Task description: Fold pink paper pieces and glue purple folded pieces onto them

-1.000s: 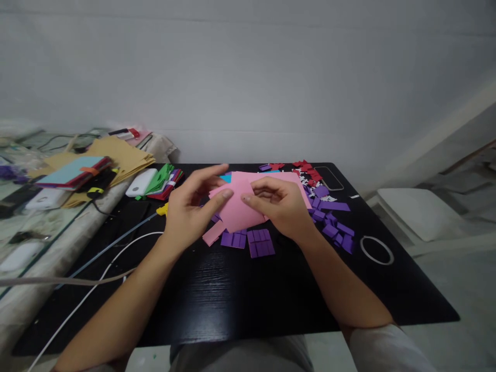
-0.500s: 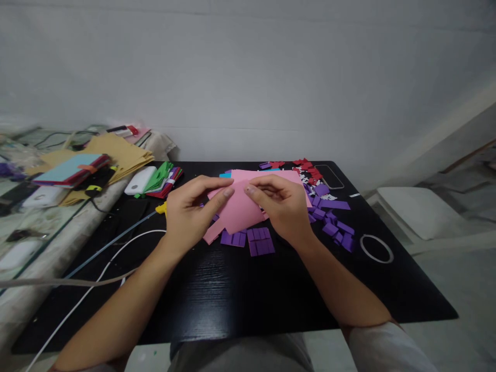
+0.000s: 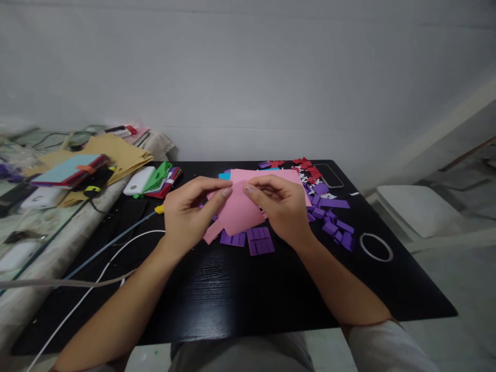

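Observation:
A piece of pink paper point(image 3: 241, 214) is held up over the table between my two hands. My left hand point(image 3: 194, 204) pinches its left edge between thumb and fingers. On the other side, my right hand point(image 3: 281, 204) grips the paper near its top edge, thumb in front and fingers curled. Behind it lies a larger pink sheet point(image 3: 289, 178), with a bit of blue paper showing at its edge. A narrow pink strip point(image 3: 213, 232) sticks out below my left hand. Purple paper squares with crease lines point(image 3: 261, 241) lie on the table just under the held paper.
On the black table point(image 3: 232, 299), folded purple pieces point(image 3: 337, 227) and red scraps point(image 3: 308, 168) lie at the right, beside a clear ring point(image 3: 375, 247). Green paper point(image 3: 159, 178) and a white device point(image 3: 138, 181) are at the left, near a white cable point(image 3: 104, 271). A white stool point(image 3: 416, 209) stands right.
Both hands keep their pinch on the pink paper, which has barely moved. The whole view has shifted very slightly.

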`<state>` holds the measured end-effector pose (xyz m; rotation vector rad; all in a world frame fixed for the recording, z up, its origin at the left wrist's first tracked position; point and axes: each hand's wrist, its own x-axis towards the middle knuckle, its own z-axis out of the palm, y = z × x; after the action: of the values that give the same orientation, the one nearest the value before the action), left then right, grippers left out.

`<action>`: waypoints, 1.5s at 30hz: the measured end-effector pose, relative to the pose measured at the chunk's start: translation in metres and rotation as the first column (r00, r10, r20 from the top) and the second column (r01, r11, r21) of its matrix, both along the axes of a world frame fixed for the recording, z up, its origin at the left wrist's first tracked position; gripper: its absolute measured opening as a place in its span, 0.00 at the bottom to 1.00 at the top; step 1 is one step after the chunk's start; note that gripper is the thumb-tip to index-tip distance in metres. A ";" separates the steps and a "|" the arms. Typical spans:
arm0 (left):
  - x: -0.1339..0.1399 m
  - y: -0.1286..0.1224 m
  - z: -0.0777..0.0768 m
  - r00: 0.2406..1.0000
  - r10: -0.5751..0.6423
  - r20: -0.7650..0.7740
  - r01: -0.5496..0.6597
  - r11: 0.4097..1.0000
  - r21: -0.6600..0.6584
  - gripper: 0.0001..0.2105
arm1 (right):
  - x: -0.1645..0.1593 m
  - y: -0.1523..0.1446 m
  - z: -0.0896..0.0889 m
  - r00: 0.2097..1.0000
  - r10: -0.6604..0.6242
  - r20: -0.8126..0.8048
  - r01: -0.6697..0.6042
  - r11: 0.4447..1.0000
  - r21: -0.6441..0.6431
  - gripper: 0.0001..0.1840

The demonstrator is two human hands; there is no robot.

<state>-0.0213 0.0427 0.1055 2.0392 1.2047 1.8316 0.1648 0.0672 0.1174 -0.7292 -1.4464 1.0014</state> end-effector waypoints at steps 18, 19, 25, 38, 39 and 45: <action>0.006 -0.003 -0.002 0.997 -0.082 0.010 0.082 0.997 -0.010 0.10 | -0.007 -0.008 -0.005 0.988 -0.141 -0.058 0.146 0.984 0.106 0.04; 0.007 -0.003 -0.002 0.996 -0.080 0.037 0.081 0.996 -0.033 0.09 | -0.007 -0.008 -0.005 0.989 -0.141 -0.049 0.146 0.983 0.110 0.04; 0.009 -0.002 0.005 0.979 -0.122 0.161 0.148 0.976 -0.161 0.10 | -0.008 -0.009 -0.008 0.997 -0.079 -0.009 0.079 0.987 0.142 0.04; 0.005 -0.009 0.006 1.000 0.013 -0.002 -0.013 0.995 -0.096 0.07 | -0.006 -0.008 -0.008 0.994 -0.096 0.062 0.086 0.985 0.149 0.05; 0.006 -0.010 0.004 1.000 0.027 -0.010 -0.028 0.997 -0.070 0.08 | -0.006 -0.008 -0.008 0.994 -0.095 0.056 0.085 0.984 0.154 0.05; 0.010 -0.011 0.003 1.000 0.012 0.023 -0.011 1.000 -0.029 0.10 | -0.007 -0.010 -0.008 0.991 -0.127 0.044 0.118 0.978 0.171 0.05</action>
<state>-0.0116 0.0321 0.1080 1.9942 1.2319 1.8276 0.1581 0.0576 0.1092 -0.7177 -1.4939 0.7598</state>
